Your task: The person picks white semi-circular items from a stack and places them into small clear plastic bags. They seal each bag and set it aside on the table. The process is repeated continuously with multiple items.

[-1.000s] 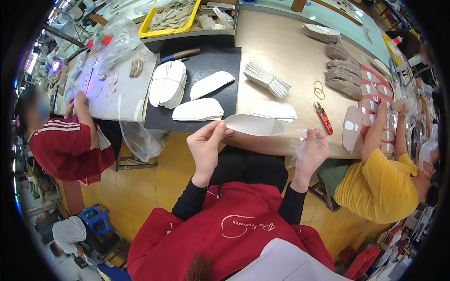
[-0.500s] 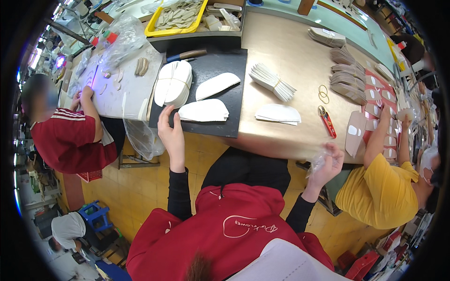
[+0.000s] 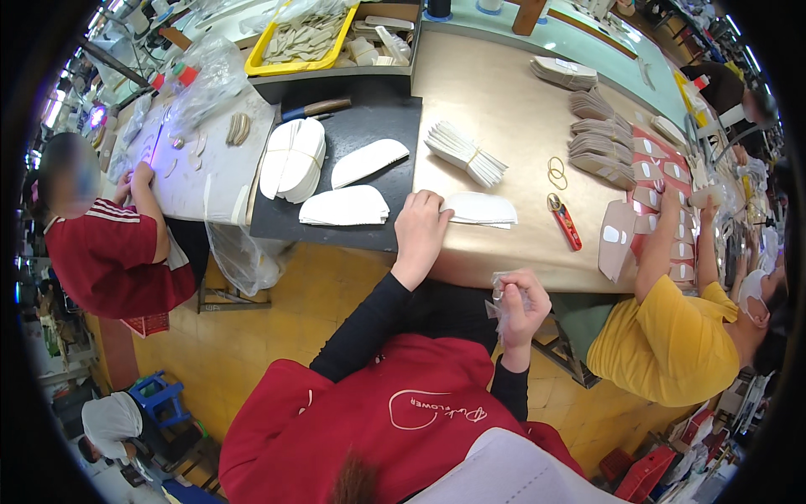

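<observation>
At the left end of a small stack of white curved pieces (image 3: 480,209), my left hand (image 3: 421,238) has its fingers and thumb closed on the tip; the stack lies on the tan table. My right hand (image 3: 522,309), held in front of the table edge, is closed around crumpled clear plastic (image 3: 501,315). To the left, on a black mat (image 3: 361,228), lie two loose stacks of white pieces, a lower stack (image 3: 345,206) and an upper stack (image 3: 369,163). A banded white bundle (image 3: 293,160) sits beside them. Another banded bundle (image 3: 467,154) lies fanned on the tan surface.
A red-handled cutter (image 3: 565,223) and rubber bands (image 3: 557,173) lie to the right, near brown banded stacks (image 3: 601,151). A wooden-handled tool (image 3: 317,107) and a yellow tray (image 3: 296,60) are behind the mat. Co-workers sit at left, in maroon (image 3: 126,260), and right, in yellow (image 3: 663,336).
My left hand has moved right from beside the mat's lower stack to the white stack on the tan table. My right hand, with the plastic, has moved left and lower. The view has shifted slightly.
</observation>
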Action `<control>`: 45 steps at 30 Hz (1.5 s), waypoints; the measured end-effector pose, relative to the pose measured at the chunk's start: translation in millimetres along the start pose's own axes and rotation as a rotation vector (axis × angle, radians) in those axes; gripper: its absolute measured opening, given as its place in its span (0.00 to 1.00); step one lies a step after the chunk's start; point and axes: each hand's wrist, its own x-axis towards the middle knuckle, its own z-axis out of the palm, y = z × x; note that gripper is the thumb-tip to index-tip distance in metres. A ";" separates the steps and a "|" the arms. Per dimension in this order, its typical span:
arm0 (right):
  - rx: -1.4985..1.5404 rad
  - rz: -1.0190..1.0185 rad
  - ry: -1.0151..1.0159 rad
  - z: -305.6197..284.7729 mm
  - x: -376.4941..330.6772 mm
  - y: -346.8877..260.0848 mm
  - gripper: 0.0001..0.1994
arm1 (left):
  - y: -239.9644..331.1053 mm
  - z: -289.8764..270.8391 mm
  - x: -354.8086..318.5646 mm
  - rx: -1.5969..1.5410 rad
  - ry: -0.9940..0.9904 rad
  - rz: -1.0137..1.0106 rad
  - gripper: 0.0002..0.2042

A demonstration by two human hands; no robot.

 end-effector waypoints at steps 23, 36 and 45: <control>-0.680 -0.658 -0.109 39.8 41.5 -13.0 0.11 | 51.3 -95.9 -53.3 -1.293 -0.383 -0.559 0.18; -0.374 -0.361 -0.130 48.2 39.3 -17.9 0.08 | 52.4 -101.6 -49.3 -1.050 -0.364 -0.429 0.12; 0.820 0.476 -0.121 46.8 26.5 -15.3 0.09 | 53.4 -97.5 -53.1 -1.142 -0.281 -0.538 0.06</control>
